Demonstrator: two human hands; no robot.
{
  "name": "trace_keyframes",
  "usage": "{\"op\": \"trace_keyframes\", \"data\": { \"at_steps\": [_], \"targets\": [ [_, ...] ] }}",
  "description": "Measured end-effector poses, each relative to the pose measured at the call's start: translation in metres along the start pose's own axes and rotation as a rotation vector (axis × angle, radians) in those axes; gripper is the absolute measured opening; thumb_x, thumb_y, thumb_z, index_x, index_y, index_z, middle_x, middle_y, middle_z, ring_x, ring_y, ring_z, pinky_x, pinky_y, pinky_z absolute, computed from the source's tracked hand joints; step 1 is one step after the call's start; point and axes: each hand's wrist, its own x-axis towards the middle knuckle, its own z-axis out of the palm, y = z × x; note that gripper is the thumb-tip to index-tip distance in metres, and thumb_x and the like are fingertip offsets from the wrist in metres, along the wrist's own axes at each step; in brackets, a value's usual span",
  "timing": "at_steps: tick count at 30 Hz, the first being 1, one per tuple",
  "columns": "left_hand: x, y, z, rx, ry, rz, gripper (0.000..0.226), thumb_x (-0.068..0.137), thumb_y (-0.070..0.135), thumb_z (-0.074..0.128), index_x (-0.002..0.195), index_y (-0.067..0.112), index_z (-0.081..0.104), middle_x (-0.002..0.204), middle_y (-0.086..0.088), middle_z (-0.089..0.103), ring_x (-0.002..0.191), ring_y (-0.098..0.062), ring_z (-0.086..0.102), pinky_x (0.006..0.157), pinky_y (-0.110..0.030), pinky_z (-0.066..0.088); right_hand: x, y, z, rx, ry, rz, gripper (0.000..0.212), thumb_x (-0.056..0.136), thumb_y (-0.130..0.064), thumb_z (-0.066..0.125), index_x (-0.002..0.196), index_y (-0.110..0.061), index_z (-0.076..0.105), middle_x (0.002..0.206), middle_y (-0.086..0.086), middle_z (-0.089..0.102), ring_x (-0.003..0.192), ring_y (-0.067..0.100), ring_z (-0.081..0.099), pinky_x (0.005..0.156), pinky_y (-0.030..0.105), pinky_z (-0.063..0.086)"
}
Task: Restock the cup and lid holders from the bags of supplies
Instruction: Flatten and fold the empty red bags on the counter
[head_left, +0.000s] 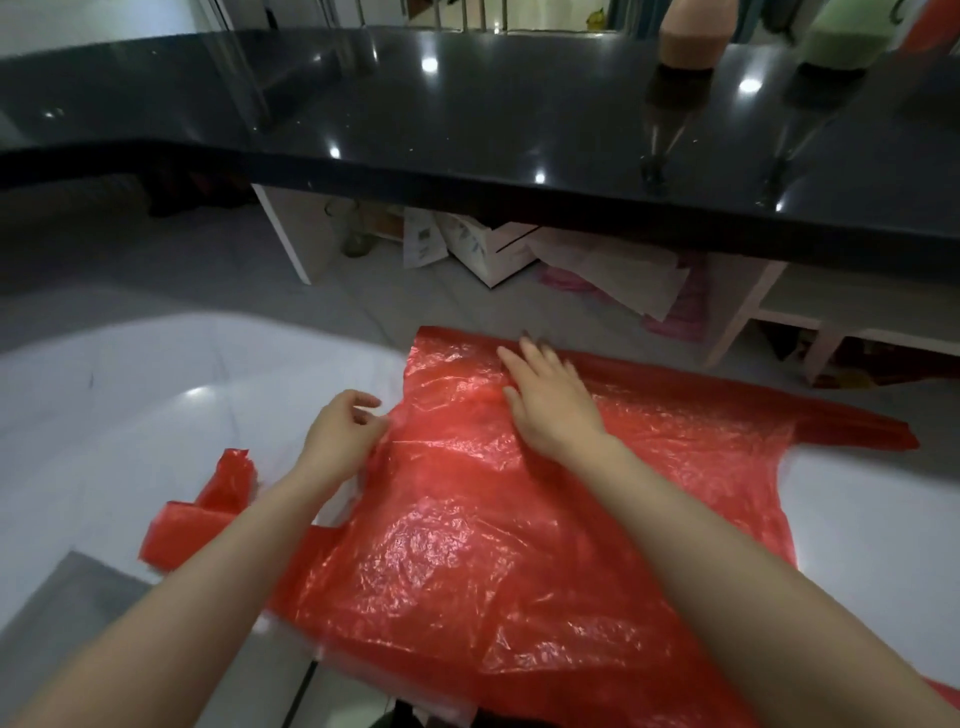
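Note:
A large, empty red plastic bag (467, 545) lies spread flat on the pale tiled floor. Its handles stretch out to the left and to the right. My right hand (550, 400) lies flat on the bag's upper part with straight fingers, pressing it down. My left hand (343, 431) is at the bag's left edge, with thumb and fingers curled and pinching the plastic there. No cups, lids or holders show in this view.
A black glossy counter (467, 130) runs across the top, with two drink-shaped display models (685, 67) standing on it. Under the counter are white shelves (779, 312), cardboard boxes (493, 249), papers and pink bags. Grey and white floor tiles (130, 389) surround the bag.

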Motion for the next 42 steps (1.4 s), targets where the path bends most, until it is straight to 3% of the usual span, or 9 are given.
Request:
{"op": "trace_keyframes", "data": {
  "at_steps": [3, 7, 11, 17, 22, 26, 31, 36, 42],
  "targets": [
    [-0.017, -0.001, 0.001, 0.209, 0.085, 0.221, 0.031, 0.091, 0.033, 0.06, 0.118, 0.018, 0.057, 0.109, 0.006, 0.058, 0.097, -0.012, 0.057, 0.085, -0.027, 0.044, 0.021, -0.019, 0.007, 0.069, 0.029, -0.073, 0.049, 0.101, -0.019, 0.032, 0.149, -0.024, 0.027, 0.161, 0.001, 0.013, 0.147, 0.023, 0.01, 0.118, 0.04, 0.008],
    [-0.043, -0.007, 0.011, 0.342, -0.033, 0.374, 0.037, 0.095, 0.01, 0.05, 0.131, 0.014, 0.055, 0.134, -0.005, 0.056, 0.124, -0.019, 0.05, 0.096, -0.012, 0.027, 0.045, -0.045, 0.021, 0.088, -0.067, -0.215, 0.047, 0.1, -0.022, 0.036, 0.147, -0.022, 0.033, 0.16, 0.002, 0.016, 0.147, 0.023, 0.014, 0.118, 0.039, 0.013],
    [-0.057, -0.02, 0.023, 0.429, -0.3, 0.396, 0.061, 0.098, 0.029, 0.048, 0.151, 0.017, 0.019, 0.159, -0.007, 0.011, 0.147, -0.019, 0.007, 0.113, -0.019, 0.0, 0.053, -0.048, 0.049, -0.14, -0.171, -0.196, 0.055, 0.098, -0.046, 0.033, 0.15, -0.031, 0.023, 0.161, 0.004, 0.013, 0.147, 0.024, 0.011, 0.117, 0.046, 0.012],
    [-0.064, -0.047, 0.036, 0.873, -0.283, 0.53, 0.07, 0.097, 0.054, 0.03, 0.152, 0.029, -0.006, 0.157, -0.006, -0.02, 0.145, -0.024, -0.019, 0.112, -0.032, -0.019, 0.065, -0.035, 0.06, -0.18, -0.14, -0.208, 0.058, 0.094, -0.054, 0.026, 0.149, -0.037, 0.019, 0.16, 0.004, 0.013, 0.147, 0.023, 0.008, 0.119, 0.044, 0.005],
    [-0.06, -0.043, 0.039, 0.873, -0.277, 0.533, 0.068, 0.098, 0.054, 0.026, 0.151, 0.029, -0.01, 0.157, -0.005, -0.02, 0.145, -0.022, -0.02, 0.111, -0.03, -0.021, 0.068, -0.038, 0.046, -0.108, -0.195, -0.209, 0.057, 0.098, -0.049, 0.033, 0.15, -0.031, 0.022, 0.161, 0.005, 0.012, 0.148, 0.023, 0.004, 0.119, 0.046, 0.004],
    [-0.062, -0.035, 0.022, 0.675, -0.125, 0.607, 0.062, 0.101, 0.041, 0.031, 0.152, 0.02, 0.003, 0.16, -0.001, 0.0, 0.147, -0.015, -0.005, 0.108, -0.016, -0.022, 0.033, -0.041, 0.006, 0.279, 0.065, -0.283, 0.044, 0.099, -0.027, 0.042, 0.142, -0.015, 0.044, 0.155, 0.004, 0.029, 0.146, 0.016, 0.006, 0.117, 0.041, 0.003],
    [-0.083, -0.039, 0.005, 0.61, -0.126, 0.614, 0.058, 0.101, 0.036, 0.033, 0.152, 0.022, 0.01, 0.16, 0.002, 0.008, 0.147, -0.012, 0.004, 0.112, -0.02, -0.008, -0.056, -0.034, -0.01, 0.168, 0.04, -0.07, 0.051, 0.096, -0.018, 0.049, 0.146, -0.015, 0.038, 0.158, 0.007, 0.022, 0.147, 0.022, 0.011, 0.118, 0.036, 0.009],
    [-0.104, -0.06, 0.014, 0.77, -0.318, 0.645, 0.068, 0.096, 0.059, 0.02, 0.152, 0.028, -0.001, 0.159, 0.001, -0.006, 0.147, -0.016, -0.006, 0.114, -0.03, -0.007, -0.128, -0.039, 0.003, 0.037, -0.098, 0.191, 0.062, 0.098, -0.035, 0.046, 0.152, -0.02, 0.021, 0.161, 0.006, 0.004, 0.148, 0.023, 0.001, 0.12, 0.038, 0.007],
    [-0.102, -0.083, 0.021, 0.932, -0.32, 0.684, 0.074, 0.085, 0.071, -0.004, 0.146, 0.034, -0.02, 0.154, -0.002, -0.025, 0.14, -0.018, -0.025, 0.113, -0.038, -0.012, -0.2, -0.04, 0.027, -0.098, -0.129, 0.318, 0.072, 0.087, -0.065, 0.008, 0.152, -0.034, 0.003, 0.159, -0.005, -0.009, 0.147, 0.018, -0.008, 0.117, 0.043, -0.001]
  ]
}}
